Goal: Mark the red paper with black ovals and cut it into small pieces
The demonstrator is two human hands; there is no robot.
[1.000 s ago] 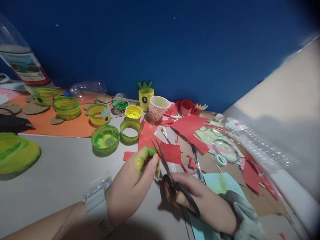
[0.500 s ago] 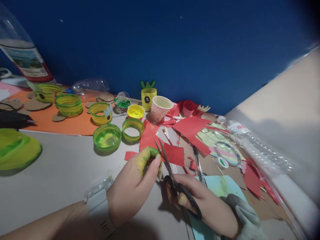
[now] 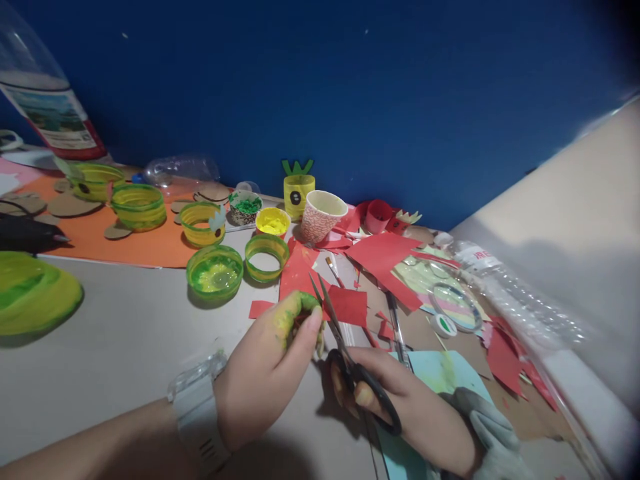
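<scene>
My left hand [image 3: 273, 373], smeared with yellow-green paint on the fingers, is closed in a pinch on a small piece that I cannot make out, held against the scissor blades. My right hand [image 3: 400, 407] grips black-handled scissors [image 3: 350, 357], fingers through the loops, blades slightly apart and pointing up and away toward a red paper scrap [image 3: 347, 305]. A white watch sits on my left wrist [image 3: 197, 410]. Both hands hover low over the grey table [image 3: 115, 333].
Green and yellow painted plastic rings and dishes [image 3: 215, 272] stand behind the hands on the table and on orange paper [image 3: 150, 248]. A patterned paper cup [image 3: 320, 215], a yellow pineapple-like cup [image 3: 299, 190], red paper scraps, paintbrushes, a clear bottle [image 3: 505, 283] and a green lump [image 3: 30, 297] surround them.
The hands and scissors have barely moved; the view shifted slightly. The left hand keeps its pinch by the blades.
</scene>
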